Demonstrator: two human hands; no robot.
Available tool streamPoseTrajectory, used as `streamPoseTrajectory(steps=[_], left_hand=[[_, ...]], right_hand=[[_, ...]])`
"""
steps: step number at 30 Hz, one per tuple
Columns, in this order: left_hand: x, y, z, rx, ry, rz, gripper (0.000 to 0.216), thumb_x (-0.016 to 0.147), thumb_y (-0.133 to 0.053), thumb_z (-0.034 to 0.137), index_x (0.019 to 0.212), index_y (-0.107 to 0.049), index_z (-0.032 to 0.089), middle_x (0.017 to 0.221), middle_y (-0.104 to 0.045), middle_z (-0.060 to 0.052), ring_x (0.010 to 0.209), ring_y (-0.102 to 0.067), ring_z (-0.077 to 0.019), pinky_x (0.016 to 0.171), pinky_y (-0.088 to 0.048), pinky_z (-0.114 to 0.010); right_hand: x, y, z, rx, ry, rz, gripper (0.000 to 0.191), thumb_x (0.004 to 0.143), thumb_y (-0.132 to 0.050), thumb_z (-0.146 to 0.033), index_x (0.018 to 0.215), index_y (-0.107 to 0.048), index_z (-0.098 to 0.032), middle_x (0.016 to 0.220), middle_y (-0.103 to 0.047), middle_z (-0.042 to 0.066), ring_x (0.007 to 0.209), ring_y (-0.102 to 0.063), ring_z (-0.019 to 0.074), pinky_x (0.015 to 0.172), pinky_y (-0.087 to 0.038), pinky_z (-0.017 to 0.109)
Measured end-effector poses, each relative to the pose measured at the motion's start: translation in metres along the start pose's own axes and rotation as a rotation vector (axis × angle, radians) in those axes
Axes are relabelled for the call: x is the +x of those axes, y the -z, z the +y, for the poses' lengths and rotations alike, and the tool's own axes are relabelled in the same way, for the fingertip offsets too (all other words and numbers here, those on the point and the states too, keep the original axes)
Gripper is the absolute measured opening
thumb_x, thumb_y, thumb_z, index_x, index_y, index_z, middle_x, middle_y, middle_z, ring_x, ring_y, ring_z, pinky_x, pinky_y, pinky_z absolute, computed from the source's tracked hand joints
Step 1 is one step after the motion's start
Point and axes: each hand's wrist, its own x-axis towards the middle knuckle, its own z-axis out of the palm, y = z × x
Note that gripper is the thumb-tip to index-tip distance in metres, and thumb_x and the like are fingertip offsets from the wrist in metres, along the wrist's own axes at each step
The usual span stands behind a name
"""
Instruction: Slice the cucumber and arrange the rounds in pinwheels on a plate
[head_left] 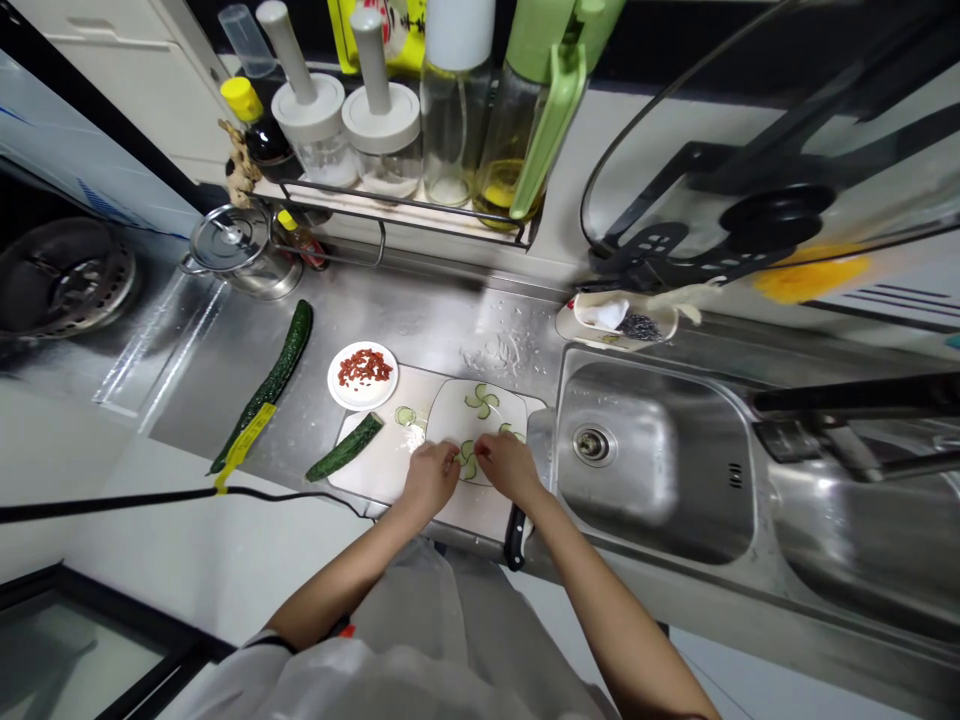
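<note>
A white squarish plate (442,408) lies on a pale cutting board (386,478). Thin cucumber slices (481,401) are laid on it in small curved clusters. My left hand (433,477) is closed at the plate's near left edge, its fingertips by one cluster. From the right, my right hand (508,465) reaches over the plate with fingers pinched beside that same cluster. Whatever either hand holds is too small to make out. A cut piece of cucumber (345,447) and a loose round slice (405,416) rest on the board's left part.
A small white dish (337,391) of red dried berries (364,368) sits behind the board. A long cucumber (274,385) lies to the left. Near the front edge is a black knife handle (515,538). The steel sink (660,440) is at right; a jar rack (420,210) hangs above.
</note>
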Motion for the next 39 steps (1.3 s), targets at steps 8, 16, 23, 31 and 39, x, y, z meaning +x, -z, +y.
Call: streamPoseTrajectory(steps=[8, 16, 23, 31, 39], left_hand=[[0.001, -0.008, 0.002, 0.051, 0.069, -0.021, 0.021, 0.075, -0.054, 0.015, 0.093, -0.064, 0.021, 0.071, -0.062, -0.001, 0.077, -0.054, -0.0176, 0.074, -0.038, -0.028], [0.003, -0.009, 0.004, 0.042, 0.117, -0.028, 0.020, 0.075, -0.056, 0.018, 0.093, -0.064, 0.022, 0.073, -0.063, -0.001, 0.079, -0.055, -0.0174, 0.076, -0.037, -0.028], [0.004, -0.008, 0.009, 0.134, 0.133, -0.059, 0.020, 0.075, -0.056, 0.017, 0.092, -0.063, 0.024, 0.074, -0.063, -0.001, 0.084, -0.053, -0.0194, 0.077, -0.033, -0.030], [0.002, -0.008, 0.012, 0.233, 0.124, -0.051, 0.018, 0.075, -0.056, 0.020, 0.091, -0.064, 0.025, 0.085, -0.063, -0.003, 0.091, -0.049, -0.0220, 0.077, -0.031, -0.033], [0.002, -0.004, 0.015, 0.255, 0.126, -0.038, 0.012, 0.076, -0.059, 0.023, 0.083, -0.068, 0.026, 0.096, -0.059, -0.005, 0.097, -0.043, -0.0224, 0.077, -0.030, -0.033]], right_hand=[[-0.002, -0.001, -0.003, -0.076, -0.013, -0.060, 0.016, 0.084, -0.046, -0.021, 0.083, -0.062, -0.023, 0.081, -0.065, 0.003, 0.095, -0.048, 0.0195, 0.070, -0.027, 0.028], [-0.001, 0.001, -0.003, -0.084, -0.006, -0.041, 0.015, 0.084, -0.048, -0.021, 0.084, -0.063, -0.022, 0.081, -0.065, 0.004, 0.095, -0.048, 0.0198, 0.071, -0.027, 0.029], [-0.001, -0.003, -0.003, -0.120, 0.009, -0.042, 0.016, 0.086, -0.046, -0.023, 0.084, -0.062, -0.022, 0.085, -0.066, 0.004, 0.097, -0.047, 0.0200, 0.072, -0.027, 0.029], [-0.005, -0.008, -0.002, -0.163, 0.031, 0.022, 0.019, 0.088, -0.044, -0.025, 0.084, -0.062, -0.022, 0.087, -0.065, 0.003, 0.097, -0.045, 0.0200, 0.072, -0.027, 0.030], [-0.007, -0.011, -0.001, -0.190, 0.033, 0.046, 0.019, 0.088, -0.045, -0.028, 0.088, -0.063, -0.023, 0.094, -0.061, 0.005, 0.100, -0.041, 0.0214, 0.071, -0.028, 0.030]])
